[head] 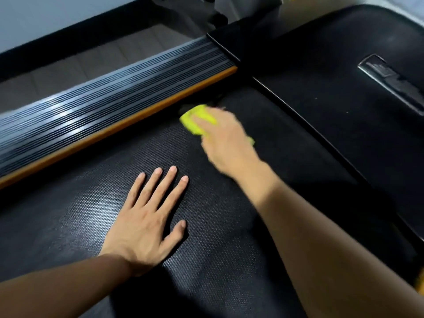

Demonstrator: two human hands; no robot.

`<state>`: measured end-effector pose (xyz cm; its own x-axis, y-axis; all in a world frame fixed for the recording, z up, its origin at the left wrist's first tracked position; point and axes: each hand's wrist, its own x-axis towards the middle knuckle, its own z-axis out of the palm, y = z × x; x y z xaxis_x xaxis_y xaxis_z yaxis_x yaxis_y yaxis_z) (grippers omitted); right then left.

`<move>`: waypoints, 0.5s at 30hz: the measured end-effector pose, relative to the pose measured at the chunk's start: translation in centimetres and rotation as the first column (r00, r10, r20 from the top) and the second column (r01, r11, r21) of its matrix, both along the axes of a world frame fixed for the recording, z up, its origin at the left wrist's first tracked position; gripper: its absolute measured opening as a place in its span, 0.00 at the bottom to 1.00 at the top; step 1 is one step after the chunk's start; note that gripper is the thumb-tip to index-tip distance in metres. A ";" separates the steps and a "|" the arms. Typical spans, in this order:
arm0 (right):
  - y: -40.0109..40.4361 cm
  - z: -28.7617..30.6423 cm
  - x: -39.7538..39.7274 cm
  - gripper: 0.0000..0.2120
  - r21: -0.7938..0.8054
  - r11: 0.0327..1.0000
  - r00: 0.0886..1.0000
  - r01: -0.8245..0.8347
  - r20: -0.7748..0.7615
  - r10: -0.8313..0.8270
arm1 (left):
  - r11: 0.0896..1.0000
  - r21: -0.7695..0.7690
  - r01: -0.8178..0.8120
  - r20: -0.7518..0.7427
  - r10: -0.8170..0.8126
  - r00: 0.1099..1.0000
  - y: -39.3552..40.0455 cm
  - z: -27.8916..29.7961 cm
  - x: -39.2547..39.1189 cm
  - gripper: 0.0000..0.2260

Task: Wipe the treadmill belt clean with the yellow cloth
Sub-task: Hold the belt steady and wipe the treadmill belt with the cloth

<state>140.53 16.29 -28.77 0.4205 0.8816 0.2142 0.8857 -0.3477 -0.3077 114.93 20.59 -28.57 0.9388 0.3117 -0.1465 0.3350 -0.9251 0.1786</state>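
Head view looks down on a black, dimpled-texture treadmill belt (96, 216) filling the near ground, edged on the far left by a ribbed grey side rail (110, 97) with an orange strip (128, 125), and on the far right by a black motor cover (332, 65). Left hand (146, 228) lies flat on the belt, fingers spread. Right hand (227, 138), motion-blurred, presses the crumpled yellow cloth (197, 120) onto the belt's far end; most of the cloth is hidden beneath it.
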 end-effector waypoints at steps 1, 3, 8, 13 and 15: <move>-0.3 -0.1 -1.9 0.25 0.014 0.998 0.997 -0.068 -0.032 0.068 | 1.000 0.005 -0.002 -0.002 0.002 1.000 0.0 0.0 0.0 0.34; -0.7 -0.5 -2.0 0.26 -0.011 0.990 0.990 -0.137 -0.033 0.137 | 1.000 0.007 0.003 -0.006 -0.003 1.000 0.0 0.0 -0.1 0.34; -3.0 0.3 6.6 0.27 -0.048 0.926 0.928 0.374 0.025 -0.373 | 1.000 0.009 0.001 -0.002 -0.001 1.000 0.1 -0.1 -0.1 0.34; -1.0 1.0 4.4 0.25 -0.068 0.827 0.828 0.558 -0.015 -0.560 | 1.000 0.009 -0.005 -0.004 0.005 1.000 0.1 -0.1 0.0 0.34; 2.5 0.7 1.2 0.23 -0.044 0.900 0.899 0.435 -0.032 -0.436 | 1.000 0.010 -0.002 0.004 0.002 1.000 0.2 -0.3 0.0 0.34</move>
